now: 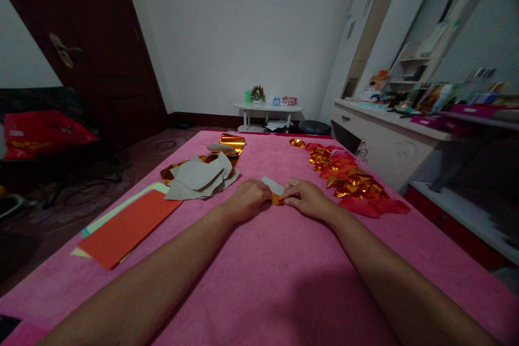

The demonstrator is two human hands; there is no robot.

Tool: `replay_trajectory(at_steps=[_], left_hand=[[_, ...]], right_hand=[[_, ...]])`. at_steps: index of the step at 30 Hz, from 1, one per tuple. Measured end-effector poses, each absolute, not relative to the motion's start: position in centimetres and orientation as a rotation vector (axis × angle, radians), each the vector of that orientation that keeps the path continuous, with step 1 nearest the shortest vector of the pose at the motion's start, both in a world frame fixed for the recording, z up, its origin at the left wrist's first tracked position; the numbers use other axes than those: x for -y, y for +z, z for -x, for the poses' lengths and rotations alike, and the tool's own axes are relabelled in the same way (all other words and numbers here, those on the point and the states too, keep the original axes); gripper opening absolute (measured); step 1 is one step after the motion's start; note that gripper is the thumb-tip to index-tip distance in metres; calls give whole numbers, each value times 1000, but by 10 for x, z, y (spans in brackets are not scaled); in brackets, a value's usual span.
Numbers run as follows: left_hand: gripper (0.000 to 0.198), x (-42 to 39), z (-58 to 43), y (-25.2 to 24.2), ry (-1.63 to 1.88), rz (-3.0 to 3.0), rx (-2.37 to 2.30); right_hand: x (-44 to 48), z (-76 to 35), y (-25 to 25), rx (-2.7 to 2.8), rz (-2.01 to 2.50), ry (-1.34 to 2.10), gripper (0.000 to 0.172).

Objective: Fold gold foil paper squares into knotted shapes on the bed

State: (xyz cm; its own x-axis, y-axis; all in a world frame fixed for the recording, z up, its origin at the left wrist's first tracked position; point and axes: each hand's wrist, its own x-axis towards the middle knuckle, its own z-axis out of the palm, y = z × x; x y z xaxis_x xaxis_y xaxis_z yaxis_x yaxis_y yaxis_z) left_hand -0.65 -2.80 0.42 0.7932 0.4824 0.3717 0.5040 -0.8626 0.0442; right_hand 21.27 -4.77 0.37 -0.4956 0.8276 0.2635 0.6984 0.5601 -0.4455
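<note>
Paper piece: a small gold-and-pale paper piece (274, 187) lies on the pink cloth (251, 281), between the two hands, pale side showing away from the person and gold at the near edge.
Right hand: the right hand (305, 198) pinches the gold edge at its right end between thumb and forefinger.
Left hand: the left hand (252, 199) touches the other end, fingers curled down; the thumb is hidden, so I cannot tell whether it pinches or presses.
Fold: judging by the gold strip, this piece is only partly worked; most of its pale side lies open.
Worked pieces: on the right, shiny gold pieces (357, 183) and red pieces (373, 206) sit in a loose row, seemingly done.
Flat stock: on the left, pale-backed sheets (198, 175) and an orange sheet (130, 227) atop other colours look unworked.
Gold roll: a gold roll (233, 142) lies beyond them.
</note>
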Motion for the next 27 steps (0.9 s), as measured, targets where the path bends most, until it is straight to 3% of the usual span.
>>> replay_trajectory(at_steps=[4, 21, 27], left_hand=[[24, 34, 7, 5, -651, 2946, 776], [12, 31, 1, -12, -938, 2987, 1321], [23, 35, 1, -4, -864, 3017, 1228]], right_hand=[[44, -211, -3, 2239, 1245, 448, 15], [44, -191, -3, 1930, 1762, 403, 9], [44, -190, -2, 1933, 1795, 378, 8]])
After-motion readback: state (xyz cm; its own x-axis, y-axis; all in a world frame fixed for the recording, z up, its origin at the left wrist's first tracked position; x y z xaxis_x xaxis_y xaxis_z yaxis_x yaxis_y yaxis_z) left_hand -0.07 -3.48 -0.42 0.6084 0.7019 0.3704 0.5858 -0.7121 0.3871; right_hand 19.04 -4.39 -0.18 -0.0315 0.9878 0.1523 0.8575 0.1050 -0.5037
